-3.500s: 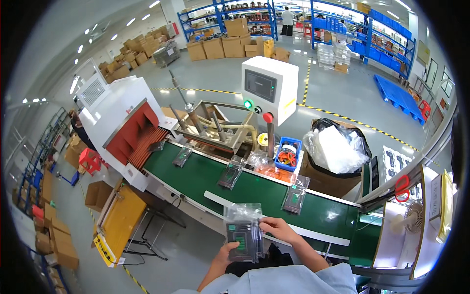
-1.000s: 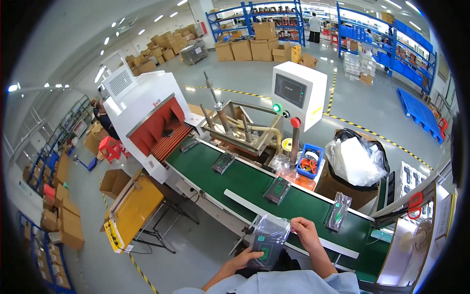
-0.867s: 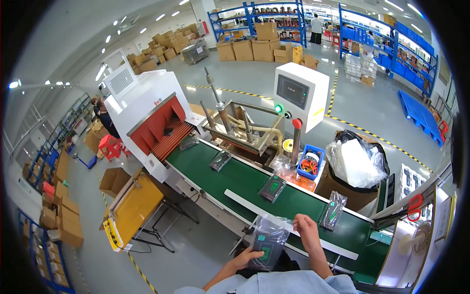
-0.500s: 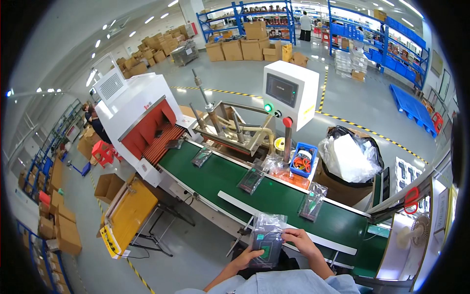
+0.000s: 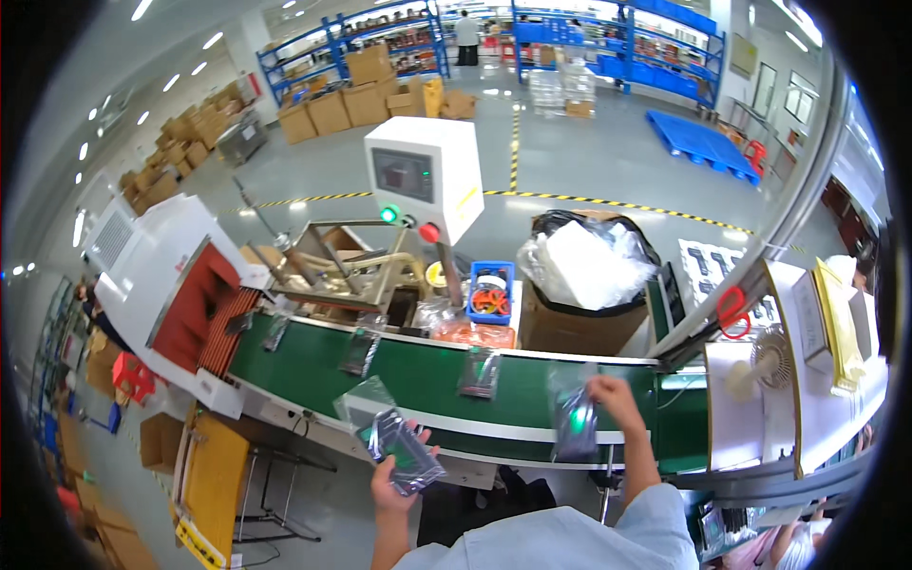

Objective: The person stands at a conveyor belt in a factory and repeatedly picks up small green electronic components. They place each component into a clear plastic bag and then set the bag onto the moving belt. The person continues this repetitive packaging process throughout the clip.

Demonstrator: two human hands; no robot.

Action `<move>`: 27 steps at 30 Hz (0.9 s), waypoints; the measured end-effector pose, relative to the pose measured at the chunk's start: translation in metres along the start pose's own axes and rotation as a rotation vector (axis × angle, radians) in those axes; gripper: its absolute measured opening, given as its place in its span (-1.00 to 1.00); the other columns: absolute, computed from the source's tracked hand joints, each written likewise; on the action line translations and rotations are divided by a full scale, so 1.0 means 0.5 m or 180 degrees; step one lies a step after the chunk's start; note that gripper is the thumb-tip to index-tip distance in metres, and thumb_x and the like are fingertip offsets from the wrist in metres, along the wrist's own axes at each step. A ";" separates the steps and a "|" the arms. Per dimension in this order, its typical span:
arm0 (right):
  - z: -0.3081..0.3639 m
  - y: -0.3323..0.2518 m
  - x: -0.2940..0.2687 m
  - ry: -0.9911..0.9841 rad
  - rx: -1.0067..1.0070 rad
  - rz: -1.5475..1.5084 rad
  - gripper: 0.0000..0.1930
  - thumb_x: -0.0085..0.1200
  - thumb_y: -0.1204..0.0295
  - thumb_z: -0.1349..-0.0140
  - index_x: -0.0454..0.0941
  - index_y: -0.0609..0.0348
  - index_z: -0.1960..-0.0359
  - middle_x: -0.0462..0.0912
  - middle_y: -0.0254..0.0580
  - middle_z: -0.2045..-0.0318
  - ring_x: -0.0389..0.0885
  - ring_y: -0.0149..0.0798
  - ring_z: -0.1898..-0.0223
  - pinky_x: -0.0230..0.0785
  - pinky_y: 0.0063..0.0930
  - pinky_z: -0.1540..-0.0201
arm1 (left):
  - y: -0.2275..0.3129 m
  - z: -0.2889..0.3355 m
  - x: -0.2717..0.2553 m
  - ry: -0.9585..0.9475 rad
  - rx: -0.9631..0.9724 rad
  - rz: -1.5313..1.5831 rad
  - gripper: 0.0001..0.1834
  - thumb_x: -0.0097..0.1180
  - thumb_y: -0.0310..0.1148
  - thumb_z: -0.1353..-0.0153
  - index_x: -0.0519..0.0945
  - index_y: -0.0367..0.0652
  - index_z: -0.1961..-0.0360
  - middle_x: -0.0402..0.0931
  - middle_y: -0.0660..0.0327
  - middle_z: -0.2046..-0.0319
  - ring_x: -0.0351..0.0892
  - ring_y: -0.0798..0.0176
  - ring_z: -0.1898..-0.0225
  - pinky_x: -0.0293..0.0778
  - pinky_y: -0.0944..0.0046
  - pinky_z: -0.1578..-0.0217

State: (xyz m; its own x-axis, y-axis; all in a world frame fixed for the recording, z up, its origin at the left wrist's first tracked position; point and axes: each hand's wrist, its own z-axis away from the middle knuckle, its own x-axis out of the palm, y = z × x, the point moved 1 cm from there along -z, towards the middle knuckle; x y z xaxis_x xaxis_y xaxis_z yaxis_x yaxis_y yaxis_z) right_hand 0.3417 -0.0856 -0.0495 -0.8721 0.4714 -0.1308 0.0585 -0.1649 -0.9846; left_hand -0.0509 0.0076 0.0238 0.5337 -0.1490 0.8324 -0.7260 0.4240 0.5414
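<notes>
My left hand (image 5: 391,483) is closed around a dark flat item in a clear plastic bag (image 5: 404,454), tilted, in front of the conveyor's near edge. The bag's loose upper end sticks out beyond the item. Over the right part of the green belt (image 5: 518,380), my right hand (image 5: 616,399) pinches the upper edge of another bagged dark item (image 5: 576,427), which shows a bright green patch. Whether its lower end touches the belt, I cannot tell. A similar bagged item (image 5: 479,372) lies on the belt between my hands, with several others farther left.
The belt runs left into a white machine (image 5: 157,294) with red curtain strips. Behind the belt stand a white control box (image 5: 425,176), a blue bin (image 5: 490,293) and a carton lined with a black bag (image 5: 589,328). A small fan (image 5: 765,366) stands right; a yellow table (image 5: 211,475) is lower left.
My hands were together at bagged items near my body. Now they are apart: the right holds one bag over the belt, the left another farther left. My view has swung right.
</notes>
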 end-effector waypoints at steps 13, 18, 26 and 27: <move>-0.195 0.288 -0.105 0.2275 0.0122 0.1479 -0.78 0.03 0.33 0.02 0.58 0.25 0.53 0.55 -0.01 0.66 0.55 -0.15 0.57 0.33 -0.31 0.44 | -0.065 0.054 -0.020 0.0153 -0.0738 -0.0036 -0.35 -0.03 -0.27 0.00 0.15 -0.36 -0.12 0.28 -0.09 -0.03 0.30 -0.06 -0.06 0.28 -0.12 -0.03; -0.203 0.282 -0.048 0.2530 0.0268 0.2106 -0.77 -0.01 0.30 -0.03 0.58 0.21 0.54 0.53 0.09 0.52 0.50 0.10 0.43 0.32 -0.12 0.34 | -0.068 0.048 -0.020 -0.0033 -0.1070 -0.0133 -0.34 -0.03 -0.29 0.01 0.13 -0.36 -0.13 0.26 -0.10 -0.05 0.31 -0.06 -0.06 0.27 -0.08 -0.05; -0.134 0.104 0.050 0.0686 0.0210 0.0922 -0.68 0.01 0.26 -0.04 0.48 0.24 0.25 0.46 0.06 0.29 0.44 0.02 0.26 0.28 -0.20 0.22 | -0.084 0.032 0.017 -0.0542 -0.1404 -0.0816 -0.34 -0.01 -0.36 -0.03 0.11 -0.35 -0.16 0.26 -0.10 -0.06 0.29 0.01 -0.10 0.26 0.05 -0.07; -0.105 0.060 0.088 0.0019 0.0200 0.0508 -0.70 0.02 0.28 -0.03 0.48 0.25 0.27 0.46 0.04 0.31 0.44 -0.01 0.28 0.28 -0.22 0.23 | -0.093 0.028 0.009 -0.0631 -0.1495 -0.0892 -0.36 -0.01 -0.37 -0.03 0.12 -0.36 -0.15 0.26 -0.09 -0.07 0.30 0.02 -0.10 0.26 0.06 -0.06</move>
State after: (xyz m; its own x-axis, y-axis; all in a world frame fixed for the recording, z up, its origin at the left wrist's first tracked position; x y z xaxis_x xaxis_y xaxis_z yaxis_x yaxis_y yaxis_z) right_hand 0.3308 -0.0244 -0.0906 -0.8513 0.4401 -0.2857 0.1653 -0.2918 -0.9421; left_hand -0.0210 -0.0254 0.0039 0.5535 -0.4580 0.6956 -0.2745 0.6882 0.6716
